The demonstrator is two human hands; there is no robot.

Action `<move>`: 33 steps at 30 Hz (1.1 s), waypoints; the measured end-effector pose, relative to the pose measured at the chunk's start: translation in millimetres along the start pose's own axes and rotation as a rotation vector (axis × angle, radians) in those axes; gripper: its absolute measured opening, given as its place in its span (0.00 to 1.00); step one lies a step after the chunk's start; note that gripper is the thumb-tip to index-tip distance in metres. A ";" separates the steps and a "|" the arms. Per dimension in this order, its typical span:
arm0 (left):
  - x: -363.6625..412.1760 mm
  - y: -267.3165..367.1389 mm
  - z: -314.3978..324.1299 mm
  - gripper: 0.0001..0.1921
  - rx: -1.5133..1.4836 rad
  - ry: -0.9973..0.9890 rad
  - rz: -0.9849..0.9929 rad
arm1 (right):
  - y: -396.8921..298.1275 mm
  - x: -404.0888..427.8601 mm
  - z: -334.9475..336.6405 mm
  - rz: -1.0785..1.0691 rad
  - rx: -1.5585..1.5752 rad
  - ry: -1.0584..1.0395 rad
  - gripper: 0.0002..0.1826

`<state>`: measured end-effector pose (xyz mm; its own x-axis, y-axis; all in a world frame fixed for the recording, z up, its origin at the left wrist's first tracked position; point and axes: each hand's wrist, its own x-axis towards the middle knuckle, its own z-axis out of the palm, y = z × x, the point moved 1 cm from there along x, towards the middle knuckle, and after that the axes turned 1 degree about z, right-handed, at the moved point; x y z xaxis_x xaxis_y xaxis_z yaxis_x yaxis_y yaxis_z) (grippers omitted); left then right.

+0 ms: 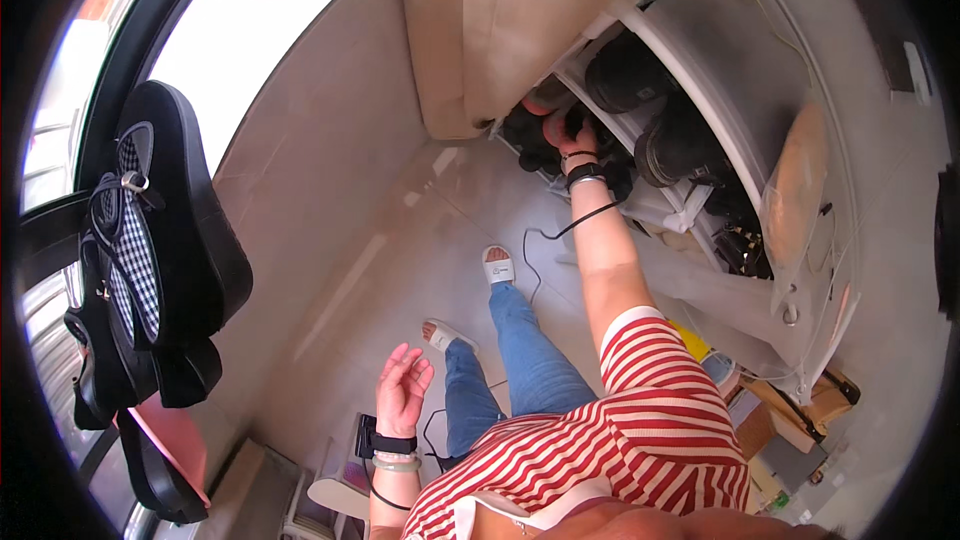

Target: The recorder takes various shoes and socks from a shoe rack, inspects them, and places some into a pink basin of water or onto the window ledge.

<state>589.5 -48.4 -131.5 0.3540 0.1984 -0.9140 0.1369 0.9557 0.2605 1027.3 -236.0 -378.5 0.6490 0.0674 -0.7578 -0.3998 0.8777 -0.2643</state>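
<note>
My right hand (581,139) reaches into a shoe rack (686,206) at the upper right, its fingers against a dark shoe with a reddish edge (553,129). Whether the fingers grip that shoe cannot be told, as they are partly hidden among the dark shoes. Beside it, black shoes (630,75) fill the neighbouring compartment. Low in the picture, my left hand (403,390) is raised with its palm up, fingers loosely curled and nothing in it. Both wrists wear black straps with cables.
Black shoes with checked insoles (176,225) hang at the window frame on the left. A beige padded piece (510,30) stands beside the rack. A thin black cable (531,262) runs near my right arm. Bags (814,397) lie at the lower right.
</note>
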 end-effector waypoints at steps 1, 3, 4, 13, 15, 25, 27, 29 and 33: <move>0.6 1.5 3.0 0.16 0.000 0.008 0.005 | 1.5 -0.3 3.6 0.057 0.039 0.068 0.20; -1.5 2.8 7.0 0.16 -0.003 0.015 0.016 | 7.5 -6.4 17.6 0.128 0.073 0.136 0.20; -3.0 3.6 8.5 0.16 -0.001 0.012 0.022 | 10.8 -11.1 24.8 0.138 0.125 0.158 0.19; -15.7 16.9 38.9 0.18 0.110 -0.137 0.073 | 56.2 -145.1 -8.7 -0.001 -0.106 -0.075 0.12; -13.3 23.5 45.1 0.20 0.264 -0.169 0.107 | 61.5 -207.1 -24.2 0.046 -0.317 -0.110 0.09; -61.1 25.6 70.9 0.39 0.530 -0.722 0.266 | 68.9 -469.3 -46.7 0.415 -1.002 -0.532 0.19; -73.6 26.1 60.0 0.35 0.585 -0.695 0.362 | 68.9 -492.6 -39.8 0.391 -1.339 -0.619 0.27; -83.7 29.2 47.6 0.33 0.595 -0.692 0.388 | 74.2 -515.1 -22.3 -0.097 -1.550 -0.687 0.30; -101.1 32.5 27.1 0.32 0.632 -0.664 0.396 | 81.5 -539.9 16.2 -0.909 -1.913 -1.002 0.32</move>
<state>583.2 -43.3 -22.2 0.8997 0.1316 -0.4162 0.2956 0.5177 0.8029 654.8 -193.2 18.7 0.7019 0.7064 0.0913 0.5236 -0.4248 -0.7385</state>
